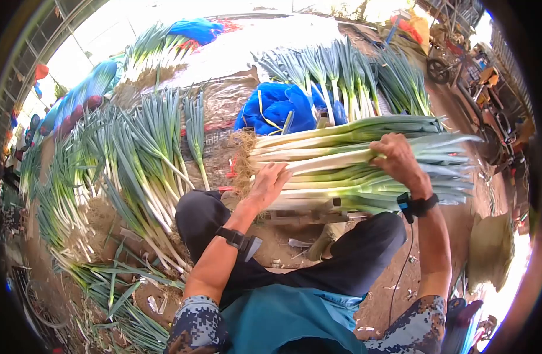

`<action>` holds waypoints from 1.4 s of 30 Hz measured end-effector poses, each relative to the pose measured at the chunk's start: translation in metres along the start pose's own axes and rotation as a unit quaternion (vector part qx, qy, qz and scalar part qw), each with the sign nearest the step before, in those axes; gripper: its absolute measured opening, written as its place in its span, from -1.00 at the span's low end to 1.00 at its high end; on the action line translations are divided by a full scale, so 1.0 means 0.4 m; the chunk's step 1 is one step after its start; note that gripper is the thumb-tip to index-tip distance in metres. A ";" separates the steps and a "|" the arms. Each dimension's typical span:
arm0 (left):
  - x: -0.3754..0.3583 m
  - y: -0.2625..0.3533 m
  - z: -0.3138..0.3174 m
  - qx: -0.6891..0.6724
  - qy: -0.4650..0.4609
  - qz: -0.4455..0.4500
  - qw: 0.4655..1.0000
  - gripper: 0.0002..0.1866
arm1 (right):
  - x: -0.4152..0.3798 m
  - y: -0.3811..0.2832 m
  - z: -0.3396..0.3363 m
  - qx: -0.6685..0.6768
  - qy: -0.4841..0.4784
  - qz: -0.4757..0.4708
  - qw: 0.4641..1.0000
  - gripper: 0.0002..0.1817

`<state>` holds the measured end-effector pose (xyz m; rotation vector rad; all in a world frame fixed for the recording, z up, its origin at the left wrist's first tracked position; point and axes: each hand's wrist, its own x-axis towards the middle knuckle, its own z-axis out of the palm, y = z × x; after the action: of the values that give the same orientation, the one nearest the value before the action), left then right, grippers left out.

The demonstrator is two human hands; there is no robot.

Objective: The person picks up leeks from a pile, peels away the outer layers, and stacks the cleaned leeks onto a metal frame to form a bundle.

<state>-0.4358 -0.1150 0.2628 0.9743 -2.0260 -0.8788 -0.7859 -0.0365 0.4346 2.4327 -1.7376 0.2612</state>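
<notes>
A stack of leeks point(353, 182) lies crosswise in front of my knees, with roots point(244, 159) to the left and green tops to the right. My right hand point(396, 158) is closed around the stalk of one leek point(336, 161) on top of the stack, where white turns to green. At the white, root-side end of the same leek, my left hand point(269, 182) has its fingers closed on the stalk; its palm side is hidden. Just behind the stack lies a bundle of blue netting point(282, 107).
Loose leeks point(144, 159) spread over the ground on my left, and more leeks point(336, 74) lie beyond the blue netting. A low support point(300, 216) shows under the stack. On the right are a wheeled machine point(489, 118) and a round, drum-like object point(491, 251).
</notes>
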 end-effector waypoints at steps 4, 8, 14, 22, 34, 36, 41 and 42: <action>0.145 0.028 -0.043 0.098 0.002 0.054 0.994 -0.58 | 0.089 0.049 -0.046 -0.037 0.075 -0.006 0.996 -0.64; 0.263 0.085 -0.052 0.207 0.202 0.196 0.937 -0.79 | 0.191 0.116 -0.048 -0.078 0.086 -0.010 0.993 -0.61; 0.265 -0.004 0.168 0.191 0.059 0.108 0.974 -0.63 | 0.241 0.144 -0.087 -0.081 0.144 -0.004 0.986 -0.57; 0.231 -0.074 0.252 0.184 -0.021 0.029 0.982 -0.47 | 0.214 0.122 -0.116 -0.109 0.120 -0.026 0.986 -0.54; 0.203 -0.063 0.269 0.192 -0.008 0.002 0.981 -0.49 | 0.249 0.176 0.143 -0.037 0.031 -0.015 0.999 -0.61; 0.212 -0.064 0.267 0.189 -0.023 -0.007 0.982 -0.48 | 0.254 0.183 0.179 -0.037 0.023 -0.007 0.999 -0.63; 0.219 -0.061 0.251 0.181 -0.061 -0.015 0.981 -0.44 | 0.258 0.197 0.262 -0.020 -0.031 0.000 0.999 -0.69; 0.220 -0.059 0.248 0.175 -0.066 -0.019 0.982 -0.44 | 0.261 0.199 0.252 -0.014 -0.047 -0.006 0.999 -0.70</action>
<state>-0.5492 -0.1735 0.2193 1.1733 -2.3345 -0.6304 -0.8220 -0.1799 0.3605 2.4727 -1.7505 0.1218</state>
